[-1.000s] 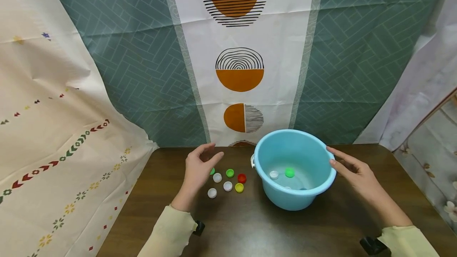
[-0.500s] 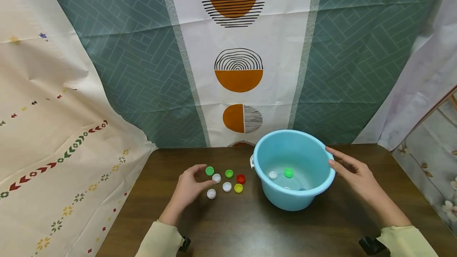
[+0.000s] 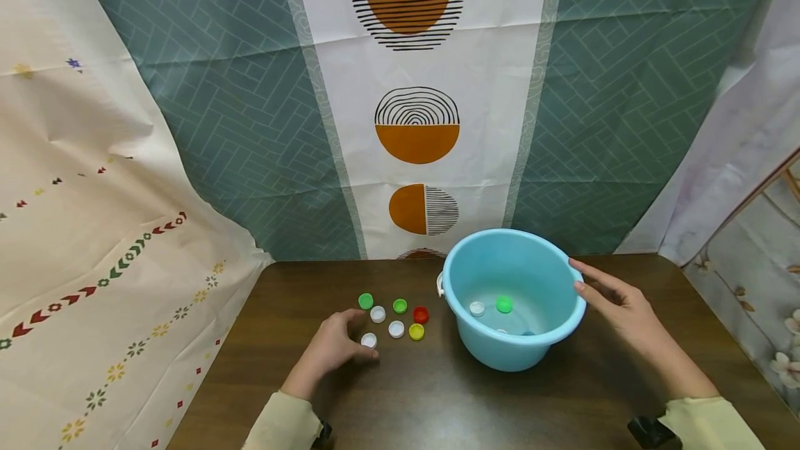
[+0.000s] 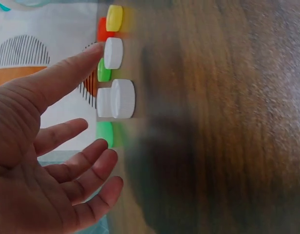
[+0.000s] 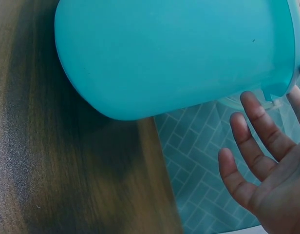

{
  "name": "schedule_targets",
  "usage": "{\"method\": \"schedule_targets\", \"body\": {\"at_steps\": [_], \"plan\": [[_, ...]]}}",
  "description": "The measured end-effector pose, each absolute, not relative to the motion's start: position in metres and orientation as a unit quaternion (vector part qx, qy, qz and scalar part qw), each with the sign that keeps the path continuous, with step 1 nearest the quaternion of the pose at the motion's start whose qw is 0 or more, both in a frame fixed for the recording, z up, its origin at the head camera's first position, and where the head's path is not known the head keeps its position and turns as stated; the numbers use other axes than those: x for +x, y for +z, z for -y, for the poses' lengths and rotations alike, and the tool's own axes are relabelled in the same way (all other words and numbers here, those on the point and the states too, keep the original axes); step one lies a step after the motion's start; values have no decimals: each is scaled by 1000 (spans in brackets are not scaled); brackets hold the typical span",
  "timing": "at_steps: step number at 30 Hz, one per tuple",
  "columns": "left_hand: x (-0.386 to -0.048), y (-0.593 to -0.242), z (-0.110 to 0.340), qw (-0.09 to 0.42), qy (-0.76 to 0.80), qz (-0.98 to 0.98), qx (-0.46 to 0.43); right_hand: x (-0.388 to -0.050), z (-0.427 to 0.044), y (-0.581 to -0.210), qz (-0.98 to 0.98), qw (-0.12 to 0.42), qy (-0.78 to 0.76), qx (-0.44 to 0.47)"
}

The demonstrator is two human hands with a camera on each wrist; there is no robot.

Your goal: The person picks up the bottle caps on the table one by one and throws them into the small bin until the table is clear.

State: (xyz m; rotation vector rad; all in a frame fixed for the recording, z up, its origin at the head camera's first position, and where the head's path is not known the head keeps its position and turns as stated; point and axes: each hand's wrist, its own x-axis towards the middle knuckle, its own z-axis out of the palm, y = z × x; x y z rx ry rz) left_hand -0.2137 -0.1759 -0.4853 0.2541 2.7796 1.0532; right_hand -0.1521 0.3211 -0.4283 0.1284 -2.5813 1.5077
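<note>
My left hand (image 3: 335, 344) reaches over the table with thumb and fingers spread around a white bottle cap (image 3: 369, 340). The left wrist view has a gap between the fingers and this cap (image 4: 123, 99). Beyond it lie two more white caps, two green caps, a red cap (image 3: 421, 314) and a yellow cap (image 3: 417, 331). My right hand (image 3: 619, 303) holds the rim of a light blue bucket (image 3: 515, 354) at its right side with thumb and index finger; the other fingers stand free in the right wrist view. Inside the bucket lie a green cap (image 3: 504, 304) and white caps.
The bucket stands on a dark wooden table (image 3: 437, 401), its white handle joint (image 3: 440, 285) facing the loose caps. A patterned cloth (image 3: 281, 158) hangs behind the table's back edge. Cream cloth (image 3: 125, 339) covers the left side.
My left hand has moved left and down toward the nearest white cap, uncovering the left green cap. The right hand and the bucket have stayed in place.
</note>
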Motion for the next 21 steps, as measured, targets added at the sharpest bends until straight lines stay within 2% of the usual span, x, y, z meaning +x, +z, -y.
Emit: {"method": "schedule_targets", "body": {"at_steps": [21], "plan": [[-216,-502,177,81,295,-948,89,-151,-320,-429,855,75,511,41]]}}
